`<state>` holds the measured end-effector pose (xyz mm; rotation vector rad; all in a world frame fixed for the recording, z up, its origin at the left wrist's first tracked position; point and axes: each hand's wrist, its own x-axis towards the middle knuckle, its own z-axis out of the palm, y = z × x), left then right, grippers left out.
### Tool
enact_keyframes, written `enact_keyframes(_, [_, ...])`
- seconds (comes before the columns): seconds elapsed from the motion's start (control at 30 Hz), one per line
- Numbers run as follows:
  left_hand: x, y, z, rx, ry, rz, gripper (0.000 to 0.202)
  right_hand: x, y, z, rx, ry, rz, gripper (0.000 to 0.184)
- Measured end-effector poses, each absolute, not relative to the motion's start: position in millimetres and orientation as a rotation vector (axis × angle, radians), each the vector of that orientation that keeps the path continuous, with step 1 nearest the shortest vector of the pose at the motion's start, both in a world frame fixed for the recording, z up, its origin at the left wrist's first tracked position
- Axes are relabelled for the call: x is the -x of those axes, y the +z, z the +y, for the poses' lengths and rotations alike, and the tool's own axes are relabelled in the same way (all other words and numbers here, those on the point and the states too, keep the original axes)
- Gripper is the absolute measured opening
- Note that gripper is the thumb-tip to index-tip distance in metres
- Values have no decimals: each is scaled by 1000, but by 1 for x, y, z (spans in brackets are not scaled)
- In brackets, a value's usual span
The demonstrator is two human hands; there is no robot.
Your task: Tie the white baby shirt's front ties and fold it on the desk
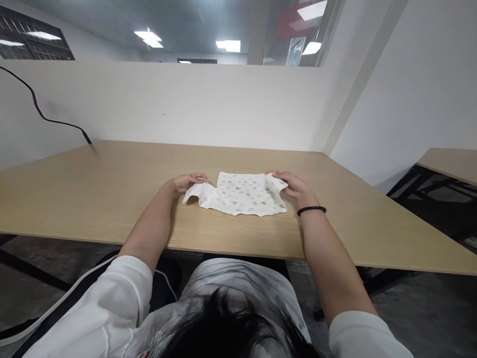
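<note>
A small white baby garment (242, 194) with a scattered grey print lies on the wooden table in front of me. Its left part, which looks like a sleeve, is raised at one edge by my left hand (189, 182), whose fingers are closed on the cloth. At the other side, my right hand (292, 185) grips the right edge, where the fabric is bunched up and folded over. My right thumb and part of the fingers are hidden by the cloth. The middle of the garment is spread fairly flat, with a wavy near edge.
The wooden table (130, 164) reaches out to both sides, with its front edge close to my body. A white partition (208, 104) rises behind it. A black cable (55, 121) hangs at the left and ends at the tabletop. Another table (452, 161) stands at the right.
</note>
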<state>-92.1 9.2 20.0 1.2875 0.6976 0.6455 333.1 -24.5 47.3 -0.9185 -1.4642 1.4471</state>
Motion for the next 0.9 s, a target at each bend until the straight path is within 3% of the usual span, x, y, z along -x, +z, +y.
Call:
enact_keyframes(0.13, [91,14,18,-1273,634,564,25,-296,35,-29,797,1705,-1469,35])
enact_keyframes(0.27, [89,13,18,-1246,623,440,38,-279,27,-32,818,1810,-1575,41])
enact_keyframes(0.6, [38,22,-4,-1262,632,352,80,-285,18,-13,1101,1391,-1425,18])
enact_keyframes(0.77, [12,21,-10,-1276,428,318,95,-279,19,-20,1144,1459,-1685,38])
enact_keyframes(0.9, [14,26,-11,-1324,328,332,90,-276,24,-29,1253,1321,-1878,69])
